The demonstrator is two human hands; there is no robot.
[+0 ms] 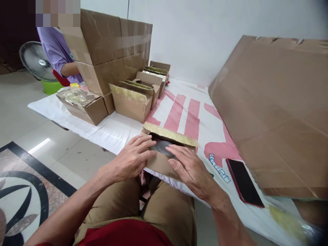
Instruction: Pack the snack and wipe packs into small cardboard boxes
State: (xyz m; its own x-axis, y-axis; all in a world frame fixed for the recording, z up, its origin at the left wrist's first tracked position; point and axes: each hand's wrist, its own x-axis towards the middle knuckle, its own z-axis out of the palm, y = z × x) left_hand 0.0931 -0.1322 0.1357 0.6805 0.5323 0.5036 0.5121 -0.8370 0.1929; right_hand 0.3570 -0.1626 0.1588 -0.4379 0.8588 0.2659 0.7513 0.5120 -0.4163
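Observation:
A small cardboard box sits at the table's near edge, just above my lap. Its far flap stands raised, with yellowish tape along it. Inside the opening a grey round, flat object partly shows; what kind of thing it is I cannot tell. My left hand lies on the box's left side, fingers stretched out over the edge of the opening. On the right side rests my right hand, fingers extended, their tips at the grey object. Neither hand is wrapped round anything.
Several open boxes line the table's left half beside tall stacked cartons. A taped box stands at the left edge. A large carton and a phone are right. Another person's purple sleeve and a fan appear behind.

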